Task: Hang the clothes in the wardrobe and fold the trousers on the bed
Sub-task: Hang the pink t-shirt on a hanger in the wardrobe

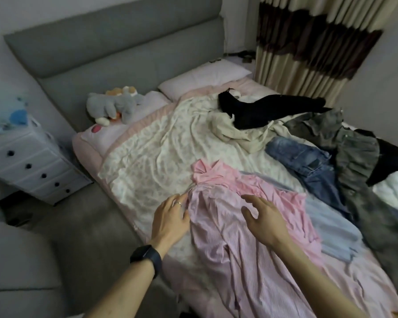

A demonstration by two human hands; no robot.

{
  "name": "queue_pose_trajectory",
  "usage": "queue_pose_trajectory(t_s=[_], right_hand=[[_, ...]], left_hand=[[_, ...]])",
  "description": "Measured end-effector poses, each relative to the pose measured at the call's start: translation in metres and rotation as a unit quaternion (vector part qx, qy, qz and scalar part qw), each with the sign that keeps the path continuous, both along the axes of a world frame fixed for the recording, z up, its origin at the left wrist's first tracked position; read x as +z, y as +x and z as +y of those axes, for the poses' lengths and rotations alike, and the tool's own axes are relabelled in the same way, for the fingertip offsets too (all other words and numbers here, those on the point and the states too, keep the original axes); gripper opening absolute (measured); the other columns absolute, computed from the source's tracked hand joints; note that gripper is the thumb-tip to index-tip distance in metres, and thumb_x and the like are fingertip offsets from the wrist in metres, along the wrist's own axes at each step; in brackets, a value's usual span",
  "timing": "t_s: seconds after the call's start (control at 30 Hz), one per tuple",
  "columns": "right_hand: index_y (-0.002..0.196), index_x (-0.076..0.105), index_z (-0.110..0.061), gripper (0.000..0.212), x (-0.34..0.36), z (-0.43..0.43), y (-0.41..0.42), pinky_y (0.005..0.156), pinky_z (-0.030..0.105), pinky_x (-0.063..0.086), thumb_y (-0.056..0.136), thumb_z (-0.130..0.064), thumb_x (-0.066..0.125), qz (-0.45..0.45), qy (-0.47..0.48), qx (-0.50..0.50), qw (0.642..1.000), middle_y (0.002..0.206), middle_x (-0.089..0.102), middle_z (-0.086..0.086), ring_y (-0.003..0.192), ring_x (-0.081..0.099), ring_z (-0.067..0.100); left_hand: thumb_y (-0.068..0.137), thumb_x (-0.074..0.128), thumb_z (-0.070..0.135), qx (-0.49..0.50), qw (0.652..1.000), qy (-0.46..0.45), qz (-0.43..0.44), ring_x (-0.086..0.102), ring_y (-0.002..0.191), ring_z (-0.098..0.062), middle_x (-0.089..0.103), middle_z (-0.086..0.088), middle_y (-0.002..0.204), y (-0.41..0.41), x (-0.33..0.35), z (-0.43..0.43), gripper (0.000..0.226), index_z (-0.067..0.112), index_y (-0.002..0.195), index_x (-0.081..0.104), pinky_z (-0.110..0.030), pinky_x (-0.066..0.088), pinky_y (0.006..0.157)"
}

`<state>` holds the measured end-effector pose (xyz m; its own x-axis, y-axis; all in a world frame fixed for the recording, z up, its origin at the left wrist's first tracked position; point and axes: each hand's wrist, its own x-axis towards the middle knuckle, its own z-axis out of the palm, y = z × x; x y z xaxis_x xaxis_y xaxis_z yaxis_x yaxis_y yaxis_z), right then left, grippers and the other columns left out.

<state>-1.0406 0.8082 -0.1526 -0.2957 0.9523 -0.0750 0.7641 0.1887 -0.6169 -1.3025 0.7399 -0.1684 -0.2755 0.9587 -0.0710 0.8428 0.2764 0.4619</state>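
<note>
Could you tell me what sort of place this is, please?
Most likely a bedroom: a bed with a grey padded headboard, a plush toy by the pillow, and a drawer unit alongside.

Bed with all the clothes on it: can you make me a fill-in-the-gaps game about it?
The ring is on the ____ hand.
The jeans lying on the bed are ____.
The black watch sits on a ____.
Missing words: left; blue; wrist.
</note>
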Motion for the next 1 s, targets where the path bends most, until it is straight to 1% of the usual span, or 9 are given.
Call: queue_pose_trajectory(t_s=[0.13,0.43,0.5,0.57,0.7,0.77,0.83,0.93,1.0], right_hand=[[0.135,0.059,-0.028,0.038,-0.032,0.061,-0.025,0.095,0.036,0.050,0.098,-0.035,0.059,-0.045,-0.052,0.011,0.998,0.127,0.065,-0.002,0.118,0.059,0.023],[0.144,0.047,-0.027,0.050,-0.120,0.182,-0.111,0.101,0.036,0.047,0.098,-0.045,0.054,-0.158,-0.193,0.047,0.967,0.138,0.059,0.005,0.125,0.057,0.025],[0.146,0.044,-0.025,0.055,-0.141,0.199,-0.137,0.100,0.040,0.048,0.097,-0.049,0.054,-0.161,-0.214,0.049,0.962,0.142,0.053,0.007,0.124,0.057,0.028],[0.147,0.041,-0.023,0.062,-0.160,0.208,-0.164,0.100,0.044,0.048,0.095,-0.054,0.055,-0.167,-0.220,0.055,0.960,0.149,0.042,0.008,0.125,0.056,0.034],[0.146,0.040,-0.025,0.076,-0.195,0.219,-0.210,0.095,0.049,0.047,0.088,-0.074,0.050,-0.211,-0.215,0.037,0.953,0.152,0.034,0.011,0.121,0.058,0.041],[0.140,0.046,-0.027,0.065,-0.205,0.220,-0.220,0.091,0.049,0.049,0.092,-0.070,0.048,-0.240,-0.194,0.034,0.950,0.145,0.039,0.013,0.114,0.062,0.042],[0.131,0.053,-0.027,0.042,-0.210,0.223,-0.219,0.087,0.047,0.050,0.100,-0.054,0.045,-0.239,-0.174,0.015,0.955,0.132,0.051,0.012,0.107,0.063,0.041],[0.122,0.053,-0.017,0.027,-0.202,0.227,-0.202,0.077,0.043,0.050,0.105,-0.034,0.041,-0.175,-0.164,-0.042,0.970,0.110,0.066,0.018,0.098,0.064,0.041],[0.109,0.051,-0.010,0.025,-0.183,0.231,-0.181,0.068,0.040,0.038,0.107,-0.031,0.039,-0.094,-0.156,-0.124,0.975,0.097,0.068,0.021,0.091,0.062,0.043]], left_hand=[[0.097,0.055,0.027,-0.007,0.999,-0.031,-0.011,0.048,0.135,-0.021,0.049,0.001,0.148,-0.015,-0.034,0.060,0.052,0.021,0.149,0.048,-0.034,0.038,0.113],[0.097,0.053,0.035,0.009,0.988,-0.144,-0.056,0.043,0.138,-0.022,0.043,-0.001,0.153,-0.057,-0.136,0.181,0.054,0.024,0.149,0.046,-0.036,0.036,0.112],[0.098,0.049,0.050,0.016,0.981,-0.181,-0.062,0.030,0.147,-0.024,0.029,-0.003,0.162,-0.066,-0.162,0.194,0.059,0.027,0.151,0.039,-0.041,0.028,0.118],[0.096,0.042,0.066,0.011,0.973,-0.225,-0.048,0.011,0.154,-0.026,0.007,-0.002,0.168,-0.074,-0.187,0.198,0.073,0.029,0.157,0.026,-0.051,0.018,0.121],[0.098,0.023,0.070,-0.014,0.966,-0.257,-0.028,-0.013,0.155,-0.025,-0.020,0.003,0.167,-0.080,-0.228,0.193,0.077,0.035,0.160,-0.004,-0.063,0.004,0.120],[0.098,0.019,0.071,-0.013,0.963,-0.265,-0.040,-0.022,0.153,-0.022,-0.030,0.007,0.164,-0.080,-0.235,0.190,0.076,0.039,0.157,-0.014,-0.063,-0.004,0.120],[0.097,0.018,0.073,-0.016,0.960,-0.275,-0.043,-0.024,0.152,-0.021,-0.031,0.008,0.163,-0.082,-0.237,0.189,0.076,0.039,0.157,-0.015,-0.064,-0.005,0.120],[0.097,0.024,0.073,-0.033,0.953,-0.297,-0.050,-0.017,0.154,-0.021,-0.024,0.008,0.166,-0.091,-0.229,0.192,0.078,0.037,0.160,-0.003,-0.064,0.000,0.119],[0.097,0.035,0.069,-0.048,0.944,-0.322,-0.057,-0.009,0.155,-0.022,-0.014,0.007,0.168,-0.100,-0.218,0.198,0.078,0.033,0.161,0.008,-0.063,0.006,0.119]])
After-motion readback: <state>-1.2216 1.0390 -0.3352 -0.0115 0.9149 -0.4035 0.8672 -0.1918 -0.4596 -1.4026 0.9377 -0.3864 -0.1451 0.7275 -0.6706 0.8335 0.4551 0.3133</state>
